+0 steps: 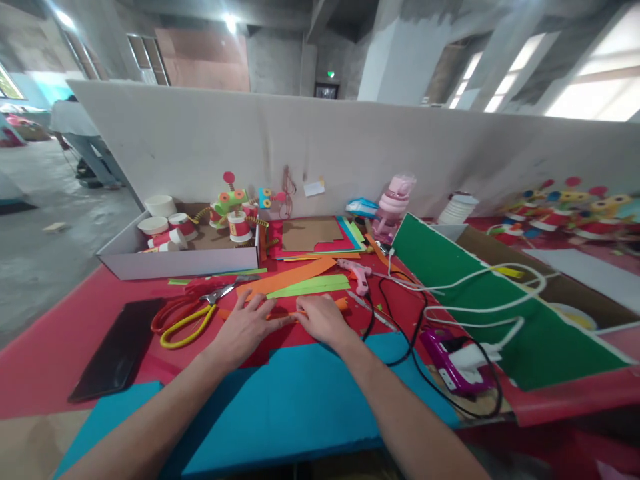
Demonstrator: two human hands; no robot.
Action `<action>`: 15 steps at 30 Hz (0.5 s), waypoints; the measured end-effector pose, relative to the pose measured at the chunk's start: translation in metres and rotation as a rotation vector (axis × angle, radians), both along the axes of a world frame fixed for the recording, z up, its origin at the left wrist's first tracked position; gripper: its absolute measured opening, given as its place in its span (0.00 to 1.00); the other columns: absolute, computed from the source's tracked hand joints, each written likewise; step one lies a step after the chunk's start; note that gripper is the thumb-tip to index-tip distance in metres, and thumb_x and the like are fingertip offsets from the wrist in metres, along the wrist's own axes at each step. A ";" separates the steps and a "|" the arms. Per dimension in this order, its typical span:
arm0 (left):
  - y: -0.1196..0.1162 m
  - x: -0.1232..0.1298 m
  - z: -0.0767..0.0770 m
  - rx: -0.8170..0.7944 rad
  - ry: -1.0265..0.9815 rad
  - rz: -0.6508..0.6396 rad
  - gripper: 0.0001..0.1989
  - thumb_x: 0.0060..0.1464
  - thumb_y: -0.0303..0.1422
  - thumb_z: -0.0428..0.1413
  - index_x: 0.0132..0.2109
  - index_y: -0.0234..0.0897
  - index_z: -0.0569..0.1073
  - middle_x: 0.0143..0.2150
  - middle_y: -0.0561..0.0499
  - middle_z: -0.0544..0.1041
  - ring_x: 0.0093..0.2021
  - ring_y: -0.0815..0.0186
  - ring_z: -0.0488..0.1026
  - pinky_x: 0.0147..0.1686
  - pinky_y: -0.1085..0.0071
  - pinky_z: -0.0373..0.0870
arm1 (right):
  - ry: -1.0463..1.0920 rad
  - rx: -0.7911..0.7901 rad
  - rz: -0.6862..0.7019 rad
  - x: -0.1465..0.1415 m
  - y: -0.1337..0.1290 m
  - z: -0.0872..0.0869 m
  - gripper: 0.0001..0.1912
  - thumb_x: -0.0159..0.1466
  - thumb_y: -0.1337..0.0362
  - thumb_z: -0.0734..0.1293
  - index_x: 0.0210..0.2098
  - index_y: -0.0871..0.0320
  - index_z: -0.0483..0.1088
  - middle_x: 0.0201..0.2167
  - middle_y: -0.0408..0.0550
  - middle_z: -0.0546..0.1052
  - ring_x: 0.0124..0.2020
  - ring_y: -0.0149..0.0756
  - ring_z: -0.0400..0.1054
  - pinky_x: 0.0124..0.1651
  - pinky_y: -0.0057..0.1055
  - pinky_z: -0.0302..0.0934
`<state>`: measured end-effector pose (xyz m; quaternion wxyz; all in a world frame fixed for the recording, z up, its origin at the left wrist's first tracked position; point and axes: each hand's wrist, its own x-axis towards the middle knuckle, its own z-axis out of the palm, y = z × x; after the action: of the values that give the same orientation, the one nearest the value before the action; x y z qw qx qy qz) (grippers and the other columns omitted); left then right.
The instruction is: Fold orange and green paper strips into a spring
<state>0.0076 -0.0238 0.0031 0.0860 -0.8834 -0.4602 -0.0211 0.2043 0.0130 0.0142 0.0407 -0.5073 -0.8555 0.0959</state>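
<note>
An orange paper strip (280,313) lies crosswise on the red table cover under both hands. My left hand (245,331) rests palm down on its left part, fingers spread and thumb stretched toward the other hand. My right hand (323,319) is closed on the strip, fingers curled over it, and the strip's right end shows past the knuckles. Just beyond lie a wider orange paper piece (300,272) and light green strips (313,287). Scissors with red and yellow handles (187,327) lie left of my left hand. A pink glue gun (356,273) lies beyond my right hand.
A black phone (120,347) lies at left. Behind it, a white box (190,263) holds paper cups and a cup figure. At right stand a purple power strip (457,367) with trailing cables and a green-sided box (495,313). A pink bottle (394,207) stands near the partition (350,147).
</note>
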 end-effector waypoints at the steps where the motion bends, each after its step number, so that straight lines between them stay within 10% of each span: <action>1: 0.000 0.000 0.000 -0.001 0.005 0.002 0.27 0.62 0.28 0.49 0.62 0.66 0.64 0.53 0.47 0.70 0.55 0.53 0.62 0.61 0.47 0.48 | 0.000 -0.010 -0.004 0.000 0.000 0.000 0.10 0.68 0.59 0.63 0.38 0.58 0.71 0.38 0.51 0.80 0.40 0.41 0.71 0.41 0.33 0.50; 15: 0.003 -0.003 -0.005 0.004 0.036 -0.027 0.28 0.61 0.24 0.48 0.61 0.61 0.67 0.52 0.45 0.72 0.54 0.51 0.62 0.58 0.47 0.53 | 0.269 -0.142 -0.044 0.065 0.026 -0.009 0.05 0.60 0.62 0.70 0.32 0.56 0.73 0.31 0.41 0.77 0.33 0.32 0.67 0.34 0.26 0.50</action>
<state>0.0045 -0.0209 -0.0015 0.0958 -0.8896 -0.4465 -0.0075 0.2696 0.0389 0.0052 0.1211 -0.5099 -0.8222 0.2223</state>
